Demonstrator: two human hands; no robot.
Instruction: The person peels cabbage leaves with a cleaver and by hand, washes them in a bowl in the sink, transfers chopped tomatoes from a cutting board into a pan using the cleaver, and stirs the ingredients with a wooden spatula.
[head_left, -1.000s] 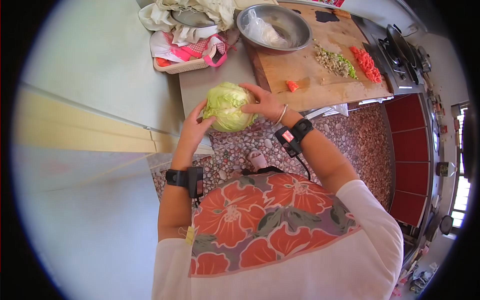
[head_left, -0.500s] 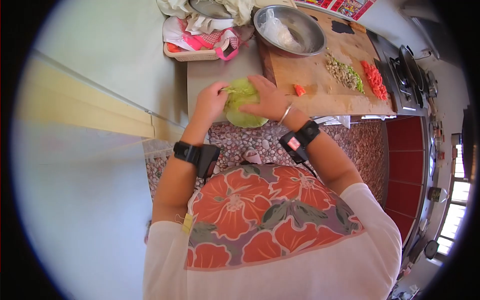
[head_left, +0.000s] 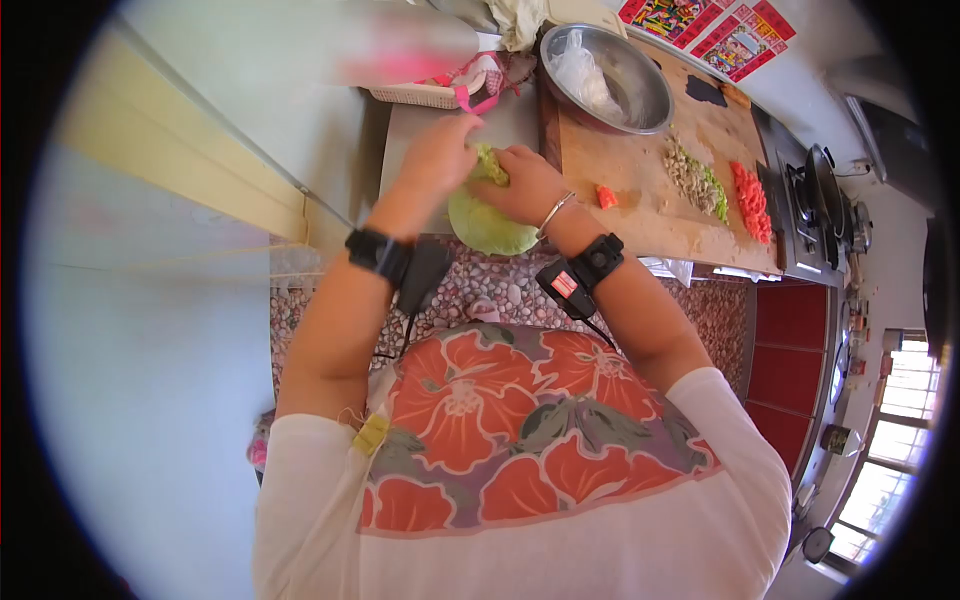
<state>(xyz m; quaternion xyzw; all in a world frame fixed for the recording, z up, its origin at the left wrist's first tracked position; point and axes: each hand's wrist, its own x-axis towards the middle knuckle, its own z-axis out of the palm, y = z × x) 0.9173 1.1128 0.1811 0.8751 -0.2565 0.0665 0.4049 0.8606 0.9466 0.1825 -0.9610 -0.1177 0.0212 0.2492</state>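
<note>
A pale green cabbage (head_left: 492, 228) hangs in front of me at the counter's near edge. My right hand (head_left: 530, 185) is closed around its upper side, with curled fingers pressed against crinkled yellow-green leaf. My left hand (head_left: 437, 158) is just left of the cabbage's top, raised and smeared by motion. Its fingertips are close to the crinkled leaf, but whether they grip any of it is unclear. Both wrists wear black strapped devices.
A wooden board (head_left: 640, 215) bears a red piece (head_left: 606, 196), chopped pale and green bits (head_left: 697, 178), chopped red pieces (head_left: 750, 203) and a steel bowl (head_left: 607, 80) with a plastic bag. A basket (head_left: 425, 96) stands behind my left hand. The stove (head_left: 805, 225) is far right.
My left hand has moved up from the cabbage's left side. My right hand's fingers have curled in over the cabbage's top. The view has turned slightly.
</note>
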